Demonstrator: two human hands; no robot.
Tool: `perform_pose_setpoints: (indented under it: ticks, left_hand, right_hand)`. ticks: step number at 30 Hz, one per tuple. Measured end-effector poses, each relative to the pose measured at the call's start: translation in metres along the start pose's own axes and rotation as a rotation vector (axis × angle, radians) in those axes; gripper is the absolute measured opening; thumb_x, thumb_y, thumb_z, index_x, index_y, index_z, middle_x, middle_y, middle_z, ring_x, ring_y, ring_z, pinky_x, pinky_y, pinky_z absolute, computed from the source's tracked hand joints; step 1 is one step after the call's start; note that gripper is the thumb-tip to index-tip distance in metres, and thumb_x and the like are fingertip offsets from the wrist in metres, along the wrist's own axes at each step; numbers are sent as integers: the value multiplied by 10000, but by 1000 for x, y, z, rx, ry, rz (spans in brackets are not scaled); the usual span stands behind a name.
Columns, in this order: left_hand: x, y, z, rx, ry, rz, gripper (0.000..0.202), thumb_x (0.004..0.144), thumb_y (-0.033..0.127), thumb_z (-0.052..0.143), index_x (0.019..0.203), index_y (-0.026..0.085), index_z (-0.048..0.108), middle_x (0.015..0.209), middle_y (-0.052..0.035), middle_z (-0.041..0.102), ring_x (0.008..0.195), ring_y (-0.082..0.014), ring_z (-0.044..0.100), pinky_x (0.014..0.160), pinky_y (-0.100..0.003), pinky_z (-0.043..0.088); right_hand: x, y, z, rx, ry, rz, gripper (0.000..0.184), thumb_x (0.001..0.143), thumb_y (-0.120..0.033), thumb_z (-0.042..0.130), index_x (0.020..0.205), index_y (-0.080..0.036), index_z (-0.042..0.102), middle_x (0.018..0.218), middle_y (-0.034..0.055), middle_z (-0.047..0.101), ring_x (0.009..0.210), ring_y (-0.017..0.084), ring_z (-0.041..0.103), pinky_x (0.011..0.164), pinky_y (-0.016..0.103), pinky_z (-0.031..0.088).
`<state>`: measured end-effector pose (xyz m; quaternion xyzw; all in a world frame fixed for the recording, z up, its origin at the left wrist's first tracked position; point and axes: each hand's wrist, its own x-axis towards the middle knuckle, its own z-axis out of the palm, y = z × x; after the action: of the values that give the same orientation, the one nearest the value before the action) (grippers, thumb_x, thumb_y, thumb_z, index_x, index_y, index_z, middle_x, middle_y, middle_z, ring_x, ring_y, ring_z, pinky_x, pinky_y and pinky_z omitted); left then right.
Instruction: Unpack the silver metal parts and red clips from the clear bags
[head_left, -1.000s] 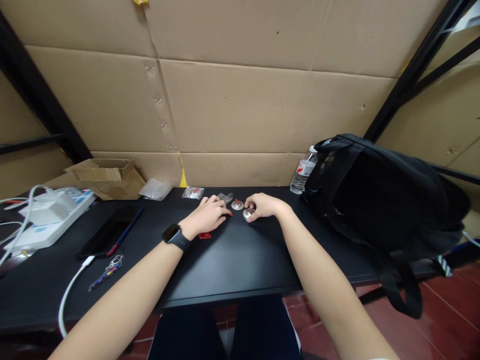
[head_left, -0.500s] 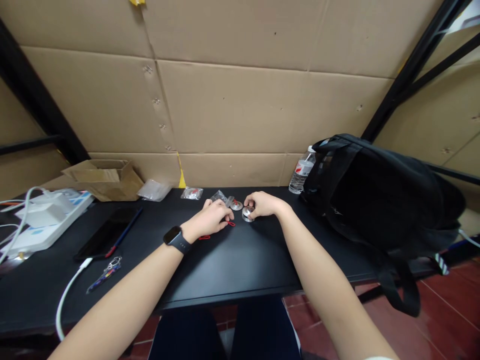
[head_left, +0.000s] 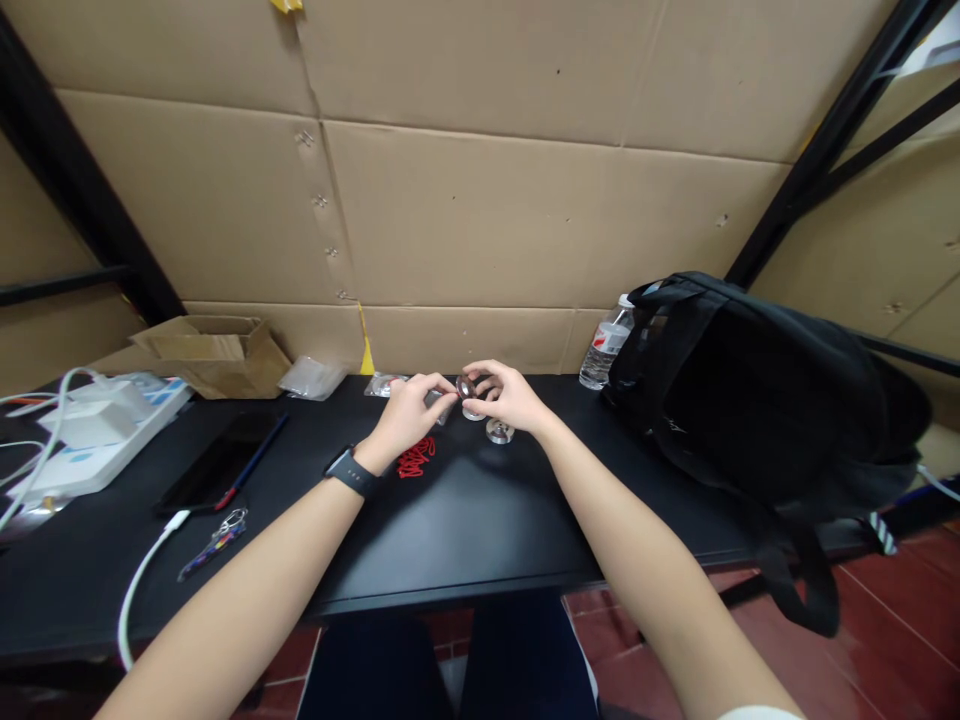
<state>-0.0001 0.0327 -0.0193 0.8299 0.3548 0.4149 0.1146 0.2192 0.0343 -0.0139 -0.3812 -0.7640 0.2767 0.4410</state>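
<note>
My right hand [head_left: 511, 396] holds up a shiny round metal disc [head_left: 466, 387], tilted on edge between thumb and fingers; it looks like half of a yo-yo. My left hand [head_left: 409, 412], with a dark watch on its wrist, is closed in a pinch at the disc's left edge. A speck of red shows at those fingertips, too small to make out. Beneath the right hand, a second metal disc [head_left: 500, 431] lies on the black table, and another [head_left: 473, 414] is partly hidden by the fingers. A bundle of red cord [head_left: 416, 458] rests below my left hand.
Behind my left hand lies a small clear packet [head_left: 380, 385]. A plastic bag [head_left: 313, 378], an open cardboard box [head_left: 214, 365], a phone [head_left: 217, 465], a keychain [head_left: 214, 545] and a power strip [head_left: 112, 445] are left. A water bottle [head_left: 606, 345] and black backpack [head_left: 757, 390] stand right.
My right hand has left the disc on the table and lifted another disc up and left. My left hand has moved up to it, uncovering the red cord.
</note>
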Motion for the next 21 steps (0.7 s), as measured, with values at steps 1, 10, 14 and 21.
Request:
perform_pose_setpoints:
  ticks: [1, 10, 14, 21]
  left_hand:
    - [1, -1, -1, -66, 38, -25, 181, 920, 369, 616, 903, 214, 708, 934, -35, 748, 884, -214, 660, 851, -349, 434]
    - [4, -9, 2, -355, 64, -137, 226, 847, 372, 699, 946, 175, 744, 950, -68, 763, 892, -227, 693, 862, -344, 515]
    - [5, -11, 4, -307, 66, -70, 218, 881, 384, 658, 916, 177, 719, 945, -62, 726, 917, -217, 658, 893, -345, 490]
    - [4, -14, 17, -456, 97, -144, 259, 884, 417, 651, 924, 168, 709, 997, -79, 690, 987, -221, 628, 924, -342, 468]
  right_hand:
    - [0, -2, 5, 65, 11, -13, 555, 695, -304, 806, 1206, -207, 611, 1170, 81, 632, 858, 155, 667, 660, 246, 532]
    - [-2, -17, 18, 184, 61, -56, 484, 702, -263, 796, 1147, -219, 611, 1227, 85, 640, 988, 204, 705, 653, 227, 539]
    - [-2, -17, 19, 176, 67, -50, 475, 698, -265, 801, 1132, -222, 614, 1209, 80, 653, 985, 208, 712, 645, 227, 537]
    - [-2, -16, 23, 179, 51, -56, 473, 696, -280, 807, 1123, -225, 611, 1199, 80, 658, 1003, 218, 712, 669, 244, 551]
